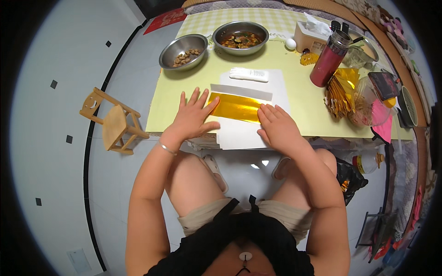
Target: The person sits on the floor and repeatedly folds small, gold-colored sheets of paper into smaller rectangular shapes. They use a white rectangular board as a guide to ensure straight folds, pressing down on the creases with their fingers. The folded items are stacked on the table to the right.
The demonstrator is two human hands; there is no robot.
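A shiny gold foil sheet (235, 108) lies flat on white paper (239, 139) near the table's front edge. Along its far side runs a silver-grey strip (242, 91). My left hand (192, 115), with a bangle on its wrist, is spread open, a fingertip touching the foil's left end. On the right end rests my right hand (282, 127), palm down with fingers extended and fairly close together; it grips nothing. Just beyond the strip lies a white oblong item (249, 74) whose kind I cannot make out.
Behind are a metal bowl of nuts (186, 59) and a metal bowl of food in liquid (241, 40). To the right stand a tissue box (306, 38), a red flask (328, 62), folded gold papers (341, 94) and a phone (384, 86). A small wooden chair (115, 124) stands left.
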